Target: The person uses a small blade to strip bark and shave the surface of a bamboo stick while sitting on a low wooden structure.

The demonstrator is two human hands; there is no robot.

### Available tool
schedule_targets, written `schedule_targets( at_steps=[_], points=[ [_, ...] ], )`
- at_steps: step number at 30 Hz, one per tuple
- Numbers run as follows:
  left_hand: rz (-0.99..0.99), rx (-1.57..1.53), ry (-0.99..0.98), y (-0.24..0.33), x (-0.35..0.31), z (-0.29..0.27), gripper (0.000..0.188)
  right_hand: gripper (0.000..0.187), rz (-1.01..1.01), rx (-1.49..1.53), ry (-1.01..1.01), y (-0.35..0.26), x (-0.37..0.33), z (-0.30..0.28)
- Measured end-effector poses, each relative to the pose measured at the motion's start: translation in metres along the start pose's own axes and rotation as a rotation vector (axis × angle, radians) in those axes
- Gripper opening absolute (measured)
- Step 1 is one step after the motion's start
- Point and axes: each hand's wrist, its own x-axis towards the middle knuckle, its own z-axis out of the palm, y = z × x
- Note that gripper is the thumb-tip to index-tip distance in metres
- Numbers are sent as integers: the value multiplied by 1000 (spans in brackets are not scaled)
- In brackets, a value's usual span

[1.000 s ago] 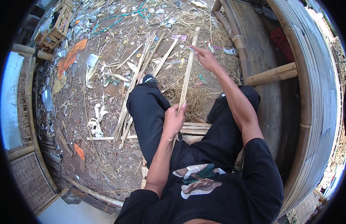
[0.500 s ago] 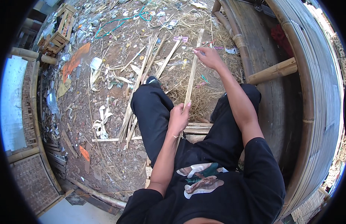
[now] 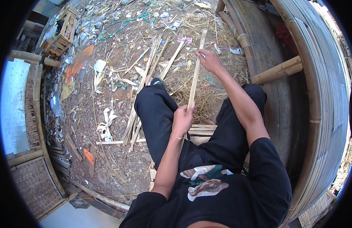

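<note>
A long, pale bamboo strip [image 3: 195, 81] slants up and away from my lap, between my knees. Near its lower part, my left hand [image 3: 182, 119] is closed around it, thumb lying along the strip. Farther up, my right hand [image 3: 209, 60] pinches the strip's edge with thumb and fingers; whether a small tool is tucked inside cannot be made out. The strip's lower end passes behind my left wrist toward my lap. Left of my left knee, several similar strips [image 3: 145, 72] lie in a loose bundle on the ground.
Dry straw [image 3: 204, 108] and litter cover the dirt ground [image 3: 119, 163]. At far left sits a slatted wooden crate [image 3: 64, 36]; a teal cord [image 3: 124, 22] lies at the far side. A bamboo-framed bench [image 3: 273, 72] runs along my right, and a woven panel [image 3: 35, 184] stands at left.
My right hand has shifted slightly nearer along the strip, its fingers closing in against it. The left hand keeps its grip. The view has turned slightly.
</note>
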Motion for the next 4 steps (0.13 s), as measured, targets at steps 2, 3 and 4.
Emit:
schedule_targets(
  at_steps=[2,3,4],
  points=[
    [-9,-26,-9,0,0,-1,34,28,11,49,-20,0,2,-2],
    [-19,-54,-19,0,0,-1,34,29,7,74,-44,0,3,-3],
    [-19,-53,-18,0,-1,-1,34,29,4,100,-69,0,3,-4]
  ],
)
